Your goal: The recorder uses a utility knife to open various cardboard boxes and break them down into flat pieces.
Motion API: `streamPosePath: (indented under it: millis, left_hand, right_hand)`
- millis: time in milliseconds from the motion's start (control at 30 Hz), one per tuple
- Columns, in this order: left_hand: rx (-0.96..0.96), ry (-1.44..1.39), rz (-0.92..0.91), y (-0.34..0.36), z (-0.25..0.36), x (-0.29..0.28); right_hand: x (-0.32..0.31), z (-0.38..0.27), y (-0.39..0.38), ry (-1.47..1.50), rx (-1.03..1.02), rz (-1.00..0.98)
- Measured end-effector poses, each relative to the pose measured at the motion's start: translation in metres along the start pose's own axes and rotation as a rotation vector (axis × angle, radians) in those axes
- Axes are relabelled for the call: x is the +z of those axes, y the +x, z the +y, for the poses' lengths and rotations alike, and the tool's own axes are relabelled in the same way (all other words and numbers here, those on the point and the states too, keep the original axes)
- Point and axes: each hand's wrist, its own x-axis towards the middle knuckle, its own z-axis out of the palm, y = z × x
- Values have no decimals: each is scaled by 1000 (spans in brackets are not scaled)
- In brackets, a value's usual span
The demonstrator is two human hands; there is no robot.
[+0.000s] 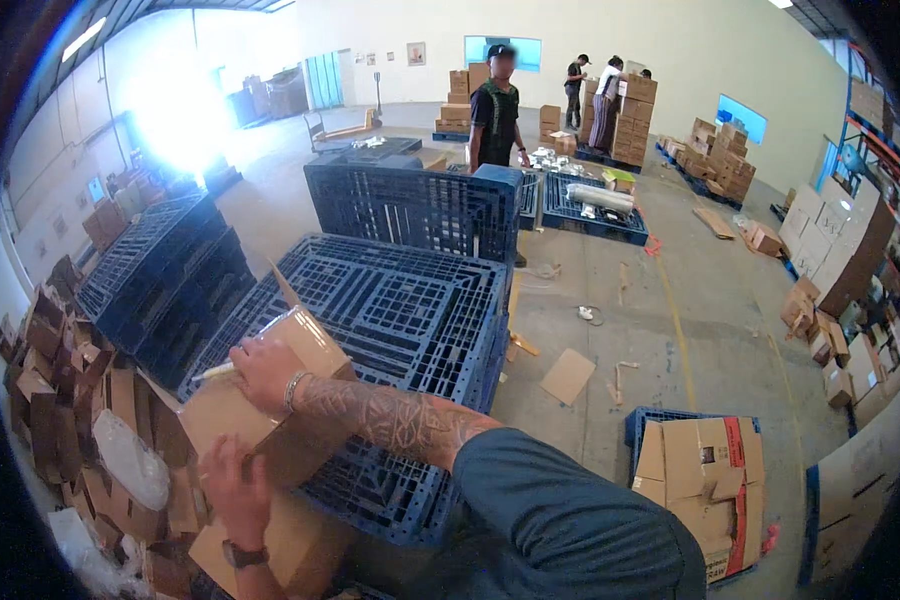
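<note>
A brown cardboard box stands in front of me at the near end of the blue pallet stack, with clear shiny tape along part of it and one flap raised. My right hand rests on the box, its fingers closed round a slim pale pen-like tool; its exact kind is hard to make out. Lower down, my left hand is at the near side of the box, fingers apart and holding nothing. Whether its fingertips touch the cardboard I cannot tell. Another cardboard box shows beneath that hand.
Blue plastic pallets are stacked beside the box, one standing on edge behind them. Flattened cartons and clear plastic wrap pile up at left. A co-worker stands beyond. At right, folded cardboard lies on a pallet.
</note>
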Motion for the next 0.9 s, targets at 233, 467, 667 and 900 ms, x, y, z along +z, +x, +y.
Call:
streamPosePath:
  millis: [233,467,667,900]
  left_hand:
    - [109,45,57,-27,32,49]
    - [75,-25,98,-29,45,48]
    - [-54,206,110,-15,28,55]
    - [-101,119,44,0,31,39]
  right_hand:
    - [20,13,22,-79,64,39]
    - [23,7,20,-77,77,38]
    - [23,7,23,-36,107,56]
    - [25,6,26,-36,79,68]
